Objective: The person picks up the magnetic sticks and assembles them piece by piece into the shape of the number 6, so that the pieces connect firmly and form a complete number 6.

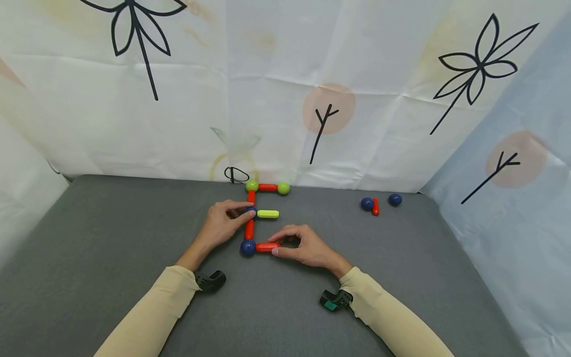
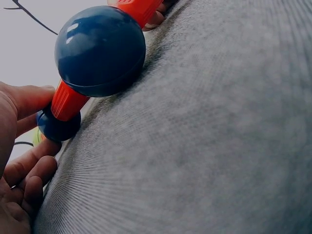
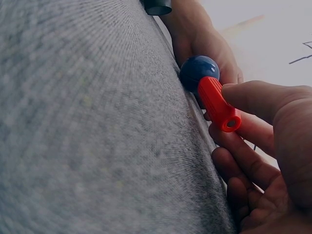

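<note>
Red and yellow magnetic rods and balls form an E-like outline on the grey table. My left hand (image 1: 221, 223) pinches the middle blue ball (image 2: 58, 126) between thumb and fingers. From that ball a yellow rod (image 1: 268, 214) points right. At the lower corner lies a larger-looking blue ball (image 1: 248, 248), joined to a red rod (image 3: 213, 100). My right hand (image 1: 309, 246) holds that rod near its free end, thumb on one side and fingers on the other. Along the top, a red rod (image 1: 268, 187) links a green ball (image 1: 252, 186) to another green ball (image 1: 283, 188).
Toward the back right of the grey table (image 1: 134, 223) lie a blue ball (image 1: 367, 204) beside a short red rod (image 1: 375, 207), and a separate blue ball (image 1: 395, 200). A printed white cloth (image 1: 276, 59) hangs behind the table's far edge.
</note>
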### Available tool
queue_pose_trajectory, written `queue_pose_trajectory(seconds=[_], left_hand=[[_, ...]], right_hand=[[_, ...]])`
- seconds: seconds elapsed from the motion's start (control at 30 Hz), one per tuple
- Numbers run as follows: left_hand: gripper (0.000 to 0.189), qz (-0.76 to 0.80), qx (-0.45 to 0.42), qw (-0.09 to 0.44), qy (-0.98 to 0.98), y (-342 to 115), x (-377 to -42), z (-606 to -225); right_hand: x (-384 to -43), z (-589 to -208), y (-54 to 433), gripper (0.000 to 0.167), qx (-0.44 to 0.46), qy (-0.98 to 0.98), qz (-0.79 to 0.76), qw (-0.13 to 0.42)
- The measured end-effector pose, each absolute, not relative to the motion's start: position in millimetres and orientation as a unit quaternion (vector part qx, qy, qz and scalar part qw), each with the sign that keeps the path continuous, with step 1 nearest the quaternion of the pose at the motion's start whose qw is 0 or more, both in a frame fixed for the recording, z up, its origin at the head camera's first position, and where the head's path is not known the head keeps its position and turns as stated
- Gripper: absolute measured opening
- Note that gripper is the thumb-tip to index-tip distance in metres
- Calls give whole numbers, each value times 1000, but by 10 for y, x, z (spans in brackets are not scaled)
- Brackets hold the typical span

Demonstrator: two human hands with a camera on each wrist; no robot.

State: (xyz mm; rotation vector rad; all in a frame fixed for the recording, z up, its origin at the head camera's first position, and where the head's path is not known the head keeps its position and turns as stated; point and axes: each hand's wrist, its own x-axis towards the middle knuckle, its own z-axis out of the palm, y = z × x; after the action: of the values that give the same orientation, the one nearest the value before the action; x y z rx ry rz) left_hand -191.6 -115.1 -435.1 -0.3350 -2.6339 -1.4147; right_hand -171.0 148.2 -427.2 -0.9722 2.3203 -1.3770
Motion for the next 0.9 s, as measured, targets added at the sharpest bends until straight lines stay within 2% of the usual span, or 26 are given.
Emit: queue_pose_trajectory(seconds=[0.4,0.9], left_hand=[[29,-476,-127,78,-867,-1154,-1898,-4344],[30,-477,-127,76,-866,-1162,-1893,-4362]], right_hand=[[-1846,-4143,1687,22,-315,782,-531,86],[-2183,-3914,2558,30,-169,822,-539,-71]])
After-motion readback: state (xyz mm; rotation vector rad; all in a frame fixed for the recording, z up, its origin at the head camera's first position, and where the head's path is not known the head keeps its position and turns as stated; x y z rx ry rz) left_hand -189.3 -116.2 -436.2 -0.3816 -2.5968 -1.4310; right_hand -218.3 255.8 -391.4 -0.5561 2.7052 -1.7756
